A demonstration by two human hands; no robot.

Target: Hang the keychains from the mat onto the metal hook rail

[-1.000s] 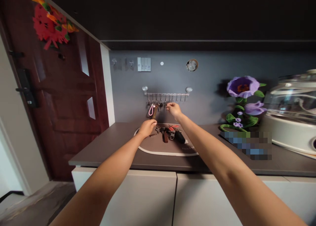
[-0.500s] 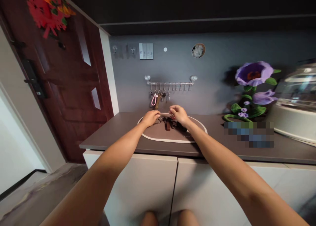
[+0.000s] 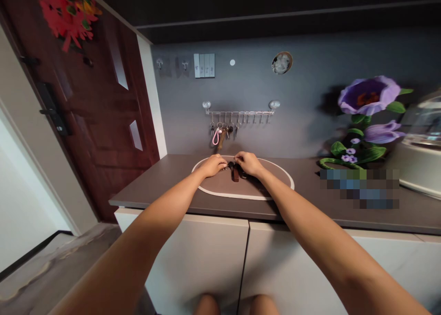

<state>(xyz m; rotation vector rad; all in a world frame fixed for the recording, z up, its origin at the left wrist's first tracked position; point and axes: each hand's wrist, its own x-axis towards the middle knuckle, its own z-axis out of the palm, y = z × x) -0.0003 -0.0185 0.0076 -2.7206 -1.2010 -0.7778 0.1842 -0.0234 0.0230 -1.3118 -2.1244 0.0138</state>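
Observation:
On an oval, white-rimmed mat point(image 3: 220, 188) lies a small bunch of keys point(image 3: 225, 167) with a brown fob point(image 3: 235, 173) and dark pieces beside it. My left hand point(image 3: 212, 165) reaches in from the left, its fingers curled down and closed on the metal keys at the edge of the bunch. From the right my right hand point(image 3: 249, 163) bends over the dark pieces, thumb and fingers pinched together. What sits between those fingertips is hidden. Both hands are close together, with the brown fob between and just below them.
A clear hook rail point(image 3: 239, 113) on the wall bears several keys and a pink loop point(image 3: 216, 136) at its left end. Purple artificial flowers point(image 3: 369, 97) and a domed appliance point(image 3: 423, 154) stand at the right. A dark red door point(image 3: 99, 122) is at the left.
Both hands have come down towards the mat and the keys. My left hand has moved slightly right. The pale strip between the hands is out of sight. The view has shifted a little.

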